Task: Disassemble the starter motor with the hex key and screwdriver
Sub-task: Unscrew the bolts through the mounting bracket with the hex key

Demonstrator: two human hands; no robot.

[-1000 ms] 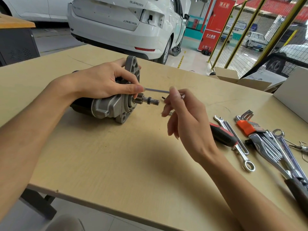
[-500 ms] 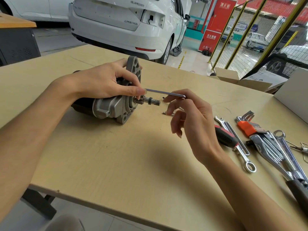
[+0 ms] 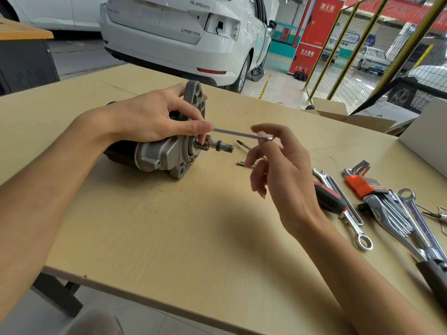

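hex key in the front flange bolt, mid-turn

the tabletop [image 3: 169,238] carries everything. the starter motor [image 3: 167,153] lies on its side near the far left part of it, shaft toward the right edge. my left hand [image 3: 150,119] grips the motor over the flange, fingers curled round it. my right hand [image 3: 278,160] pinches the bend of the hex key [image 3: 242,134] between thumb and forefinger, the other fingers loose. i cannot tell how deep the tip sits, the left thumb hides it. i judge the step is loosening a flange bolt; next i must turn the key more while keeping the motor firm. the screwdriver [image 3: 326,199] waits near the right edge, and a loose bolt [image 3: 244,163] lies just under my right fingers.
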